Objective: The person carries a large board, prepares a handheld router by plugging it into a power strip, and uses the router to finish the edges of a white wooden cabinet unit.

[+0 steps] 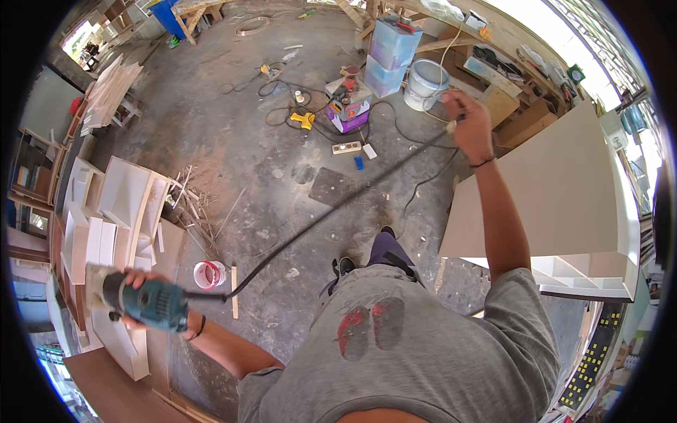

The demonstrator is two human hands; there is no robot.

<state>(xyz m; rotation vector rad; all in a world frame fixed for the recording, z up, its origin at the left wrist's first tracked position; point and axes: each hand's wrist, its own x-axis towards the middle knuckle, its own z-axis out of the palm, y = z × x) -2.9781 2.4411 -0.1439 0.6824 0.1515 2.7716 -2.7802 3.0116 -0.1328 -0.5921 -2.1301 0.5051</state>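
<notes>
My left hand [149,276], at the lower left, is wrapped round a teal and black handheld power tool [156,304]. A pale, blurred part sits at the tool's far left end; the exact kind of tool is not clear. From its back end a black power cord [310,225] runs up to the right, stretched nearly straight across the picture. My right hand [469,127] is raised at the upper right with its fingers closed on the cord's other end. A small pale piece shows at that grip, too blurred to identify.
White cabinet pieces [127,190] stand at left, a large white panel [539,180] at right. On the floor are a red-and-white bucket [209,274], wood scraps [194,201], a power strip [346,148], a yellow tool [303,121], loose cables and a white bucket [425,86].
</notes>
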